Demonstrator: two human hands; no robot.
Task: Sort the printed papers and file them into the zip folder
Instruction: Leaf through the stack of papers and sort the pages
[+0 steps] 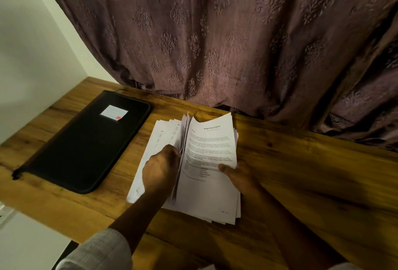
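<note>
A stack of printed papers (206, 162) lies on the wooden table (301, 172) in the middle of the view. My left hand (160, 168) has its fingers tucked between lifted sheets at the stack's left side. A second spread of sheets (159, 138) lies flat under and to the left of that hand. At the stack's right edge, my right hand (239, 175) holds the top pages, its thumb lying on the printed face. The black zip folder (86, 144) lies closed and flat to the left, with a white label (113, 112) on its cover.
A brown patterned curtain (215, 43) hangs along the table's far edge. A pale wall (28, 54) stands at the left. The table's near edge runs along the lower left, with a pale floor (25, 237) below it.
</note>
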